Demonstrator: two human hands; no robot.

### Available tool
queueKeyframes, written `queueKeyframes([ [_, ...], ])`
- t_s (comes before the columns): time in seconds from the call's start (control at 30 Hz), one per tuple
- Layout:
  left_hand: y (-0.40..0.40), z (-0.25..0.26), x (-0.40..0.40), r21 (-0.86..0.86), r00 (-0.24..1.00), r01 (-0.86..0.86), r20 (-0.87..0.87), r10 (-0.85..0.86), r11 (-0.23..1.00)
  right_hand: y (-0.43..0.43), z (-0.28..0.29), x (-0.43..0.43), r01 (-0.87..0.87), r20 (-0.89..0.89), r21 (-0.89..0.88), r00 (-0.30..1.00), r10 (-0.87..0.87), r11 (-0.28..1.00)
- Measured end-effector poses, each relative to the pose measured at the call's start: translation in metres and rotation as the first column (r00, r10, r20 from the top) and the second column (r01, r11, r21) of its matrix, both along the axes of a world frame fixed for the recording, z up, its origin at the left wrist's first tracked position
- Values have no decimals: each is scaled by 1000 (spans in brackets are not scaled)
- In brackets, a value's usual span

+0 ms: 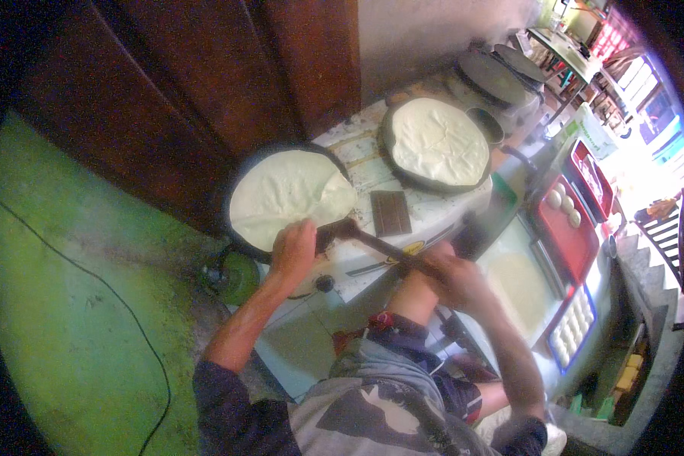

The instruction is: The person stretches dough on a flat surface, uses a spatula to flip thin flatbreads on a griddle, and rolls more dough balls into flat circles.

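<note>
A thin pale dough sheet (285, 196) covers a dark round pan (251, 248) on a white gas stove (359, 265). My left hand (294, 248) is at the sheet's near edge, fingers bent and touching it; whether they pinch it is not clear. My right hand (453, 279) is closed around the pan's long dark handle (385, 246), which runs right from the rim. To the right, a second pan (387, 142) on the stove bears another pale sheet (440, 142), wrinkled and bubbled.
Dough balls (564, 202) sit on a red tray (575, 245), and several more fill a blue-rimmed tray (573, 328). A flat dough round (516, 290) lies on the worktop beside a rolling pin (549, 268). Dark round pans (490, 77) stand behind. A cable (108, 282) crosses the green surface.
</note>
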State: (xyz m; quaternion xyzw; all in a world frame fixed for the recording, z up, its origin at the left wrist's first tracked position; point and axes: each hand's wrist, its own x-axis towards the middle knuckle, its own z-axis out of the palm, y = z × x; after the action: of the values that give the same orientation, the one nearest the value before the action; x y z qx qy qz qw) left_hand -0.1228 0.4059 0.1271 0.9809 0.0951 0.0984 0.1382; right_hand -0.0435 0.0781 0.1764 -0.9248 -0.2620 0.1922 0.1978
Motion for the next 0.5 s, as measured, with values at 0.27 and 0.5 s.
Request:
queueKeyframes([
  [0.27,-6,7,-26,-4,993,52,107,-51,999,171,-71,15,-299,307,349,932,193,888],
  [0.5,-29,16,-60,-236,993,55,114,-29,970,114,-57,-22,-312,259,464,943,209,829],
])
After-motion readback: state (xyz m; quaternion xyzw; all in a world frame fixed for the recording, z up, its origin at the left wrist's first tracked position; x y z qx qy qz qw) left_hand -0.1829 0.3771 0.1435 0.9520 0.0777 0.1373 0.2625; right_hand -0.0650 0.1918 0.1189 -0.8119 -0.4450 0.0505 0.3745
